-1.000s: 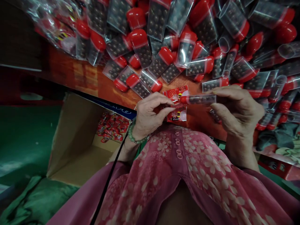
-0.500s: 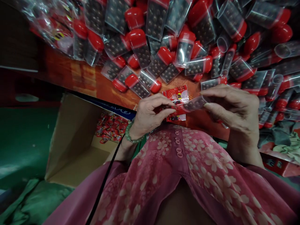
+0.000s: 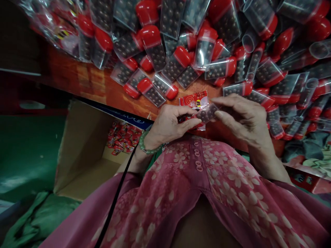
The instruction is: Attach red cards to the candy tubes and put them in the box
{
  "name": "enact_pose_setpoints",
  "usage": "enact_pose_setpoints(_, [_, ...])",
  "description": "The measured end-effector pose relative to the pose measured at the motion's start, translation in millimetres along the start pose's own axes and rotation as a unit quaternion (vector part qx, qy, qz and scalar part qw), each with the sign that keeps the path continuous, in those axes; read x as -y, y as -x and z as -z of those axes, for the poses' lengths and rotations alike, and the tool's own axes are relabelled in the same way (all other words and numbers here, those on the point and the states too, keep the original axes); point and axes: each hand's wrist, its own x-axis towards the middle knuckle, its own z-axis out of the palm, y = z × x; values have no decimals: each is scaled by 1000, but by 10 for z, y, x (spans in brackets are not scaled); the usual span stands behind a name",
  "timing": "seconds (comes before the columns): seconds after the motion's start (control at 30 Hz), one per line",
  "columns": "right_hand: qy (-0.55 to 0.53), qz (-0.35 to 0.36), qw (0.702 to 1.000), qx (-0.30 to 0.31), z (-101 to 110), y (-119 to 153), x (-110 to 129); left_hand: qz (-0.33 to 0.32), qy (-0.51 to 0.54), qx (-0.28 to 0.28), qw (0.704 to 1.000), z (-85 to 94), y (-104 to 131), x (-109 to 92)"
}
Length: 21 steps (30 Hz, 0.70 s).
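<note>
Between my hands is a small clear container (image 3: 207, 113) with dark round balls inside. The fingertips of my right hand (image 3: 239, 117) pinch its right end. My left hand (image 3: 173, 122), with a green bead bracelet (image 3: 146, 144) at the wrist, is closed at the container's left end; its fingers hide the part there. Just behind them a red printed packet (image 3: 192, 99) shows above the container, partly covered by it and by my left fingers. Which of my left fingers touch the packet is hard to tell.
Many clear containers with red caps (image 3: 150, 92) are piled across the orange-brown tabletop (image 3: 103, 89). A shiny plastic bag (image 3: 64, 34) lies at the upper left. Below the table edge, an open cardboard box (image 3: 80, 151) holds red packets (image 3: 122, 137).
My right hand has moved left, bringing the clear container in against my left fingers and over the red packet. The view has shifted slightly.
</note>
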Motion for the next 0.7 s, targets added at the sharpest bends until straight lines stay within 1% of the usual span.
enact_pose_setpoints(0.07, [-10, -20, 1000, 6, -16, 26, -20, -12, -18, 0, 1000, -2, -13, -12])
enact_pose_setpoints(0.17, [-47, -58, 997, -10, 2, 74, -50, -20, -15, 3, 1000, 4, -25, -38])
enact_pose_setpoints(0.23, [-51, -62, 997, -11, 28, 96, -51, -25, -8, -1, 1000, -2, -24, -54])
enact_pose_setpoints(0.3, [-48, -59, 997, 8, 39, 107, -37, -29, 5, -6, 1000, -19, -14, -59])
enact_pose_setpoints(0.37, [-54, -54, 997, 34, 18, 113, -23, -21, 30, 4, 999, -34, 8, -52])
enact_pose_setpoints(0.4, [-61, -52, 996, 38, -3, 117, -20, -11, 46, 10, 999, -34, 25, -44])
enact_pose_setpoints(0.5, [-96, -73, 993, 7, -79, 141, -36, 22, 89, 17, 996, 8, 93, -17])
enact_pose_setpoints(0.57, [-123, -98, 988, -6, -116, 161, -55, 27, 84, 49, 995, 54, 139, 1])
enact_pose_setpoints(0.63, [-124, -106, 987, 3, -133, 171, -67, 17, 59, 94, 994, 83, 169, 20])
enact_pose_setpoints(0.7, [-95, -90, 991, 10, -134, 168, -65, 10, 36, 104, 994, 75, 178, 44])
